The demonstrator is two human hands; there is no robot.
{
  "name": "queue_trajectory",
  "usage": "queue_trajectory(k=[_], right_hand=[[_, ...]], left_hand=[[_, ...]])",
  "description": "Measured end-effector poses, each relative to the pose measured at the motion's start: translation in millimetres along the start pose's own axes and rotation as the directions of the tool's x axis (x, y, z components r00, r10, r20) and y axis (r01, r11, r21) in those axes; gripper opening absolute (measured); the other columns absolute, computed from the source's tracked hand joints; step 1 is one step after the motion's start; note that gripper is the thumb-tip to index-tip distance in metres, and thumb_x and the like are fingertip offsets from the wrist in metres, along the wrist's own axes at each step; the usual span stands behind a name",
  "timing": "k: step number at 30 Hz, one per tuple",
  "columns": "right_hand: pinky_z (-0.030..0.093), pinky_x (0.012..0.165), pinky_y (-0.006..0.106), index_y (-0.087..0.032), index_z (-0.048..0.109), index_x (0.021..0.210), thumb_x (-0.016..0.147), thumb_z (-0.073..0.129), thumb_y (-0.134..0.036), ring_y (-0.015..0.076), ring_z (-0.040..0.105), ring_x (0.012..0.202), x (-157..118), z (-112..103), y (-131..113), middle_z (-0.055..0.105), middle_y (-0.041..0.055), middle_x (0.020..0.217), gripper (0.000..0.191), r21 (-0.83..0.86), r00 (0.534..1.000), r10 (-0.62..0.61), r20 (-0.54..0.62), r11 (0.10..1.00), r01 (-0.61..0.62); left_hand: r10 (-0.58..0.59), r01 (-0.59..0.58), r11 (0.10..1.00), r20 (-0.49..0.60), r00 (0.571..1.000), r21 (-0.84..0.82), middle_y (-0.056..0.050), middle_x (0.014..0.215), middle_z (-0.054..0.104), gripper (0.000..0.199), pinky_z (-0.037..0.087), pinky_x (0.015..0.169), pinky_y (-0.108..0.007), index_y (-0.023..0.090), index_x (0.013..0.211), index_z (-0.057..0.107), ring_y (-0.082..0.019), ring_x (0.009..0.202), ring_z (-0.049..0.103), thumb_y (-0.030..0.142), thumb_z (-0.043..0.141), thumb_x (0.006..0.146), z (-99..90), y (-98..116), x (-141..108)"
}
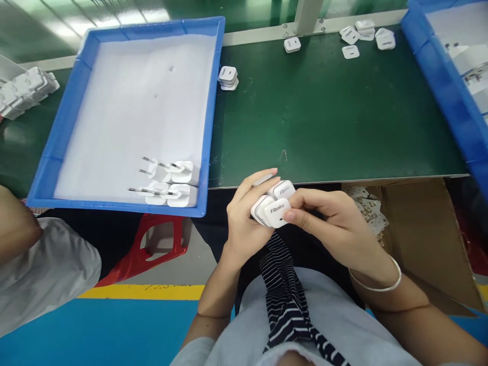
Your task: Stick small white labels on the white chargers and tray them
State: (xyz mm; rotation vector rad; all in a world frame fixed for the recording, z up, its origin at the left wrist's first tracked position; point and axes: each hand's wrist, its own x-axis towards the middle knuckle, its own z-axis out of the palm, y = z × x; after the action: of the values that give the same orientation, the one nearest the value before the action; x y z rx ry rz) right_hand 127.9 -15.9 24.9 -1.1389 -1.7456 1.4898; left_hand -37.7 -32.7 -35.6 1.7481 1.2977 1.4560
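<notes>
My left hand (242, 223) is closed around white plug charger bodies (260, 211) in front of the bench edge. One of them shows a printed front face (284, 190). A further white piece (264, 178) sticks out between the fingers of this hand. Between the thumb and forefinger of my right hand (339, 223) is a thin white charger cover (276, 213) marked "Fibaks", with a small dark slot. The cover is tilted in front of a charger body; I cannot tell whether they touch. My left fingers hide part of the bodies.
Several pronged chargers (183, 195) stand in the near right corner of a blue tray (131, 204). Covers lie stacked (227, 74) beside it and scattered (351, 52) farther back. Another blue tray (434, 66) is at right. A cardboard box (423, 239) stands below; a person's arm (17, 229) is at left.
</notes>
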Motion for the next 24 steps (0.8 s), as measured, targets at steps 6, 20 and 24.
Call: queue_trajectory(k=[6, 20, 24], right_hand=[[0.031, 0.055, 0.024, -0.017, 0.054, 0.071, 0.098, 0.060, -0.027, 0.0074, 0.038, 0.060, 4, 0, -2, 0.046, -0.0049, 0.065, 0.030, -0.003, 0.995, 0.069, 0.068, 0.998, -0.069], [0.028, 0.050, 0.024, -0.018, 0.050, 0.066, 0.096, 0.062, -0.025, 0.0080, 0.036, 0.055, 10, -6, -2, 0.044, -0.0053, 0.059, 0.032, -0.112, 0.993, 0.056, 0.106, 0.993, -0.044], [0.027, 0.050, 0.025, -0.018, 0.048, 0.065, 0.095, 0.061, -0.026, 0.0086, 0.035, 0.054, 12, -7, -1, 0.044, -0.0045, 0.058, 0.034, -0.140, 0.993, 0.061, 0.101, 0.989, -0.046]], left_hand=[[0.018, -0.019, 1.000, 0.017, 1.000, 0.017, -0.011, 0.128, 0.070, 0.035, 0.061, 0.095, -0.037, 0.020, 0.118, 0.070, -0.022, 0.115, 0.068, 0.025, 0.077, 0.084, -1.7, -1, 0], [0.032, -0.035, 0.998, 0.044, 0.999, 0.056, -0.010, 0.130, 0.068, 0.038, 0.060, 0.096, -0.037, 0.020, 0.119, 0.069, -0.022, 0.115, 0.068, 0.019, 0.077, 0.083, -2.6, -3, -1], [0.030, -0.034, 0.997, 0.063, 0.998, 0.069, -0.010, 0.131, 0.068, 0.036, 0.060, 0.097, -0.038, 0.021, 0.120, 0.068, -0.023, 0.116, 0.068, 0.018, 0.073, 0.085, -2.4, -4, -1]])
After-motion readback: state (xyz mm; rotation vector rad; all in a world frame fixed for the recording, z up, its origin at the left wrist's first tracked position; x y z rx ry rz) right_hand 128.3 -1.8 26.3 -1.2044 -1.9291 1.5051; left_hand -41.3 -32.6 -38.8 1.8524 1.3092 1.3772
